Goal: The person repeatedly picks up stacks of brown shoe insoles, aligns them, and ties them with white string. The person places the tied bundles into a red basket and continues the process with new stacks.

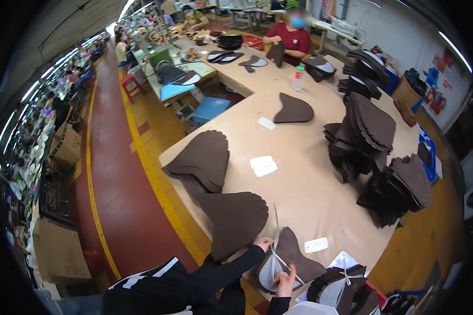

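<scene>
My left hand (264, 242) is closed in a pinch on a thin whitish tie strip (276, 223), whose loose end sticks up above it. The strip crosses over a dark brown cut piece (294, 251) with a light grey patch (268, 273) at the table's near edge. My right hand (285, 281) is at the lower part of the same strip, index finger raised, the other fingers curled in; the strip seems to pass at the fingers. Just right of it lies a tied bundle of brown pieces (346, 294) with a white bow.
Brown piece stacks lie left (236, 218) and farther left (205, 157); taller stacks (370, 126) stand right on the tan table (299, 199). White cards (263, 166) and a bottle (298, 77) are on it. A co-worker (291, 39) in red handles a piece across the table.
</scene>
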{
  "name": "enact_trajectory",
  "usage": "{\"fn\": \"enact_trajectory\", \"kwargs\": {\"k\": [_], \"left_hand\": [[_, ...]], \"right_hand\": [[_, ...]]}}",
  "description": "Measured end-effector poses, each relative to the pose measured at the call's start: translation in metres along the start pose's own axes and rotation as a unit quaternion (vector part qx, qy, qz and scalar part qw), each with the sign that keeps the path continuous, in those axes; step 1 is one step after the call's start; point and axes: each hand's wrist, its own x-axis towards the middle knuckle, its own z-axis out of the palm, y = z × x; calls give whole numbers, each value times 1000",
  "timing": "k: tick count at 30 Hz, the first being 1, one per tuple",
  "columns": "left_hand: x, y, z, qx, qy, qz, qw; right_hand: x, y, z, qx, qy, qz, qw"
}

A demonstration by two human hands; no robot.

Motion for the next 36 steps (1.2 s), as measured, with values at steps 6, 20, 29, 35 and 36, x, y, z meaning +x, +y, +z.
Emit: {"fn": "enact_trajectory", "kwargs": {"k": [6, 20, 29, 35, 36], "left_hand": [[6, -8, 0, -75, -30, -6, 997], [17, -12, 5, 85, 6, 30, 996], [-20, 8, 12, 257, 89, 130, 954], [-21, 26, -6, 8, -53, -60, 997], [-16, 20, -9, -117, -101, -91, 984]], "right_hand": [[-3, 1, -9, -194, 49, -15, 980], [14, -9, 66, 147, -18, -184, 972], [-23, -18, 75, 65, -1, -168, 984], [-11, -27, 74, -187, -93, -195, 958], [-14, -31, 74, -254, -115, -204, 938]]}}
